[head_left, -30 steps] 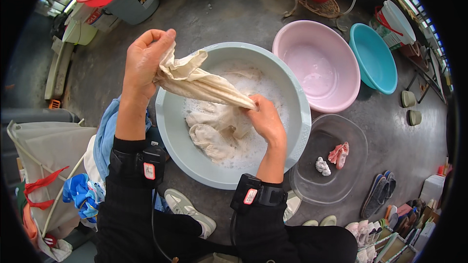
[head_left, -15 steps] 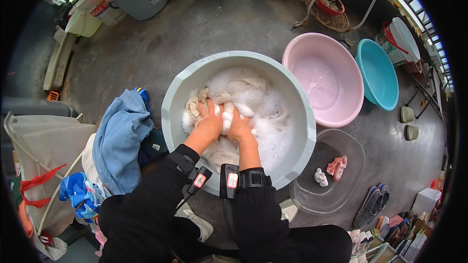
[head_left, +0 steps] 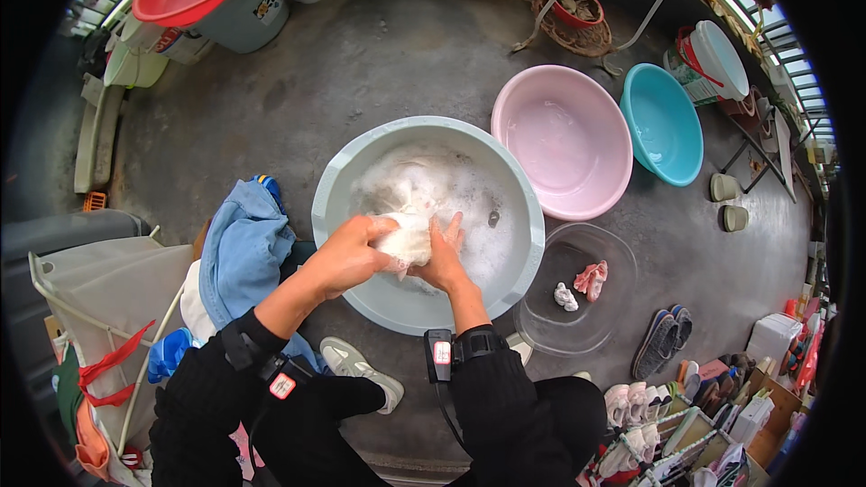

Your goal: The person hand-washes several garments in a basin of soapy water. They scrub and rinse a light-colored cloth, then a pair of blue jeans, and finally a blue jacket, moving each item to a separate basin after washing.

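Observation:
A wet off-white cloth (head_left: 408, 239) is bunched between my hands above the near part of a large pale grey basin (head_left: 330, 194). My left hand (head_left: 345, 254) is wrapped round the left side of the cloth. At its right end, my right hand (head_left: 442, 254) grips the cloth, with some fingertips pointing up and away. Part of that grip is hidden behind the hand. Below and beyond them, more pale fabric (head_left: 417, 188) lies in the white suds (head_left: 487, 243), running up toward the bunch.
A pink basin (head_left: 559, 140) and a teal basin (head_left: 663, 126) stand to the right. Nearer is a clear tub (head_left: 577, 329) holding a pink cloth (head_left: 592, 280) and a small white cloth (head_left: 565, 297). Blue denim clothing (head_left: 242, 252) lies left. Slippers (head_left: 661, 341) sit at lower right.
Both hands, formerly pressed down in the suds, have come up and nearer with the bunched cloth. The view has shifted, with the basins now farther left in it.

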`<state>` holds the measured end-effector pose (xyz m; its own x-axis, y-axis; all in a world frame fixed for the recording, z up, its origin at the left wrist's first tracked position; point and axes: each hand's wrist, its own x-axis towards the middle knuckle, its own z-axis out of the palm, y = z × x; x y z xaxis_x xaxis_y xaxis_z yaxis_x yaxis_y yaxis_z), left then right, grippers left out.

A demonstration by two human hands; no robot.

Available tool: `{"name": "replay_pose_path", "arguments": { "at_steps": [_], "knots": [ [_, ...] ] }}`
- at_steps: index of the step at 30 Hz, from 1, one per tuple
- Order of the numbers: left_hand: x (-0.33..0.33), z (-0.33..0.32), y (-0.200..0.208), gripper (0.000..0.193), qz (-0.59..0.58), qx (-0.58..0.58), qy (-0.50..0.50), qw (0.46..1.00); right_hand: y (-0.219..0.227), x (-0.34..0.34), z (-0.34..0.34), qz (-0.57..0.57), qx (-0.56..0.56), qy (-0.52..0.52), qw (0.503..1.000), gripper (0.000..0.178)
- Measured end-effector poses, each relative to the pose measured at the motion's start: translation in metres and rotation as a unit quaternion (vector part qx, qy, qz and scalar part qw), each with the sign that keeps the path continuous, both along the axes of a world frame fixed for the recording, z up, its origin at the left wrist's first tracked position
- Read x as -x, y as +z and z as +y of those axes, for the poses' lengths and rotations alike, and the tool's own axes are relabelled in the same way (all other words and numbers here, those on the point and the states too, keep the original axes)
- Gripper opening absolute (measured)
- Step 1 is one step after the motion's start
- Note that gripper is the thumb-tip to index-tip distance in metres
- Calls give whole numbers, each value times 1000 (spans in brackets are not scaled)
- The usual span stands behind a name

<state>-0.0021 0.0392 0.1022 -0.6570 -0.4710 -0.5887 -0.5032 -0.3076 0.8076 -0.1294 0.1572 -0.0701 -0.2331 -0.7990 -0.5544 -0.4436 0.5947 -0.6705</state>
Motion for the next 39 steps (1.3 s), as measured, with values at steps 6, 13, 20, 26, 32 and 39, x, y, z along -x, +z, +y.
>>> {"name": "replay_pose_path", "arguments": {
  "at_steps": [6, 13, 20, 26, 32, 39],
  "knots": [
    [-27, 27, 90, 30, 144, -232, 162, 948, 31, 2, 2, -25, 151, -23, 988, 106],
    [-61, 15, 114, 47, 167, -84, 263, 946, 103, 14, 15, -219, 173, -167, 946, 55],
    [-62, 42, -22, 41, 46, -282, 424, 859, 205, 10, 29, -113, 215, -204, 948, 45],
    [11, 67, -50, 63, 240, -511, 448, 693, 252, 20, 37, -152, 252, -97, 951, 39],
    [29, 71, -37, 34, 246, -497, 497, 667, 235, 39, 66, -539, 118, -333, 764, 51],
    [27, 88, -5, 42, 269, -543, 481, 634, 136, 67, 36, -549, 45, -517, 655, 51]
  ]
}}
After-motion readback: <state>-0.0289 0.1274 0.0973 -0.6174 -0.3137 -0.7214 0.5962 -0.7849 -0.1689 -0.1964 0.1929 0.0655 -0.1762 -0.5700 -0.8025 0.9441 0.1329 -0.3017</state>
